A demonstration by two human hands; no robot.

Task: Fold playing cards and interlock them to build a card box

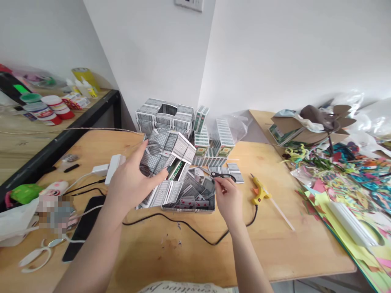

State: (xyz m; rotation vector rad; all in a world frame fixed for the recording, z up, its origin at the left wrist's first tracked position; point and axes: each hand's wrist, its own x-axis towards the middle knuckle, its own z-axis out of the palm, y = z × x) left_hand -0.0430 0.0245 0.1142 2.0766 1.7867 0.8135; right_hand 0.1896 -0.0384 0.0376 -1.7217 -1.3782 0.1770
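Observation:
My left hand (131, 181) is wrapped round a box-like piece built from folded grey-patterned playing cards (161, 152), held tilted above the table. Its open side shows a green-and-white strip inside. Under and to the right of this piece lies an open box (189, 208) with loose playing cards (198, 202) in it. At that box's right edge, my right hand (228, 201) has its fingers closed in a pinch. What they hold, if anything, cannot be made out. Black-handled scissors (224, 176) lie just beyond those fingers.
Another playing-card box (165, 116) and card stacks (224, 140) stand at the back. A yellow glue gun (260, 192) lies right, its black cord (180, 221) crossing the front. Colourful paper scraps (345, 207) cover the far right; a black phone (84, 228) is at left.

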